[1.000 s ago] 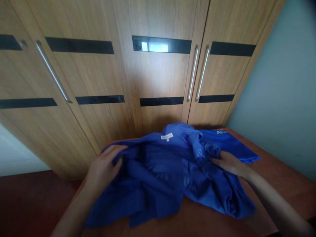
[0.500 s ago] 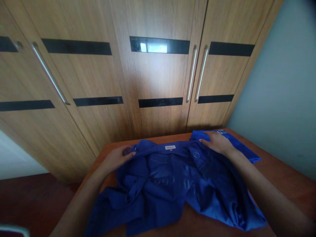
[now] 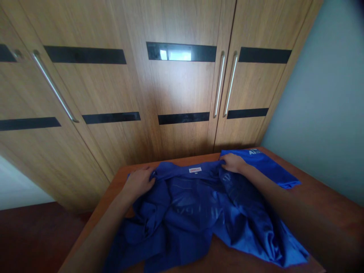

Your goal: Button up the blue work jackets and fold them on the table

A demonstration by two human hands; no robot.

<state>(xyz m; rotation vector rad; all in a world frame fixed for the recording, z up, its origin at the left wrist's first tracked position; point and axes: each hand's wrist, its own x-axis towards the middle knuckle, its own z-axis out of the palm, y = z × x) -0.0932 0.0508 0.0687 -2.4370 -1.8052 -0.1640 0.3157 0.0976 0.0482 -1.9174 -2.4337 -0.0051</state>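
A dark blue collared jacket point(image 3: 193, 212) lies spread on the table, its inside facing up. A small white label point(image 3: 195, 170) shows at the middle of its collar, and printed lettering shows faintly through the back. My left hand point(image 3: 140, 180) is closed on the jacket's left shoulder beside the collar, fingers curled over the cloth. On the other side, my right hand point(image 3: 232, 163) grips the collar's right end, with fingertips pinched on the fabric. Both sleeves fall toward me in loose folds.
A folded bright blue garment point(image 3: 270, 168) with white lettering lies on the reddish-brown table point(image 3: 327, 212) at the right. Behind the table stands a wooden wardrobe point(image 3: 182, 87) with long metal handles. A pale wall point(image 3: 321, 113) rises on the right.
My right hand has moved left to the collar's end and closed on it, uncovering lettering on the folded garment. My left hand has curled over the shoulder cloth.
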